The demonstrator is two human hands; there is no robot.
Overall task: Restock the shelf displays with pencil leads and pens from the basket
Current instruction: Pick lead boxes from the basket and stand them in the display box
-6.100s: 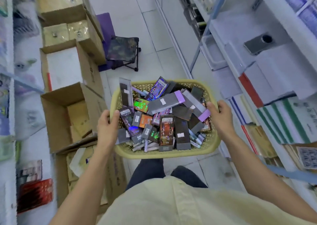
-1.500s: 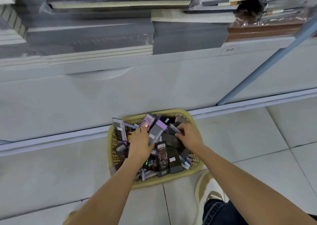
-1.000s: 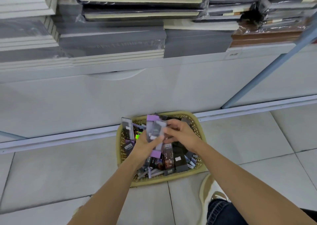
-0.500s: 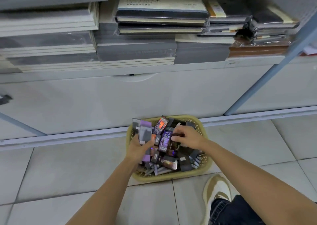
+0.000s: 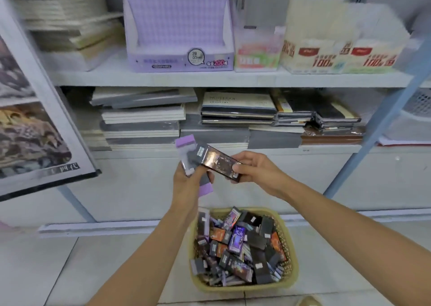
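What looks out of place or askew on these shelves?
Nothing is spilled or damaged. The purple display box on the upper shelf looks bare inside, and the notebook stacks below it sit unevenly, edges out of line.

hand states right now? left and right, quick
Left hand: closed around purple-capped grey packs.
Right hand: pinching one end of a dark printed box.

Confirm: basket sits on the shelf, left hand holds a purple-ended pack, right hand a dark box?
No: the head view shows the basket on the floor, not on the shelf. The left hand does hold the purple-ended pack, the right hand the dark box.
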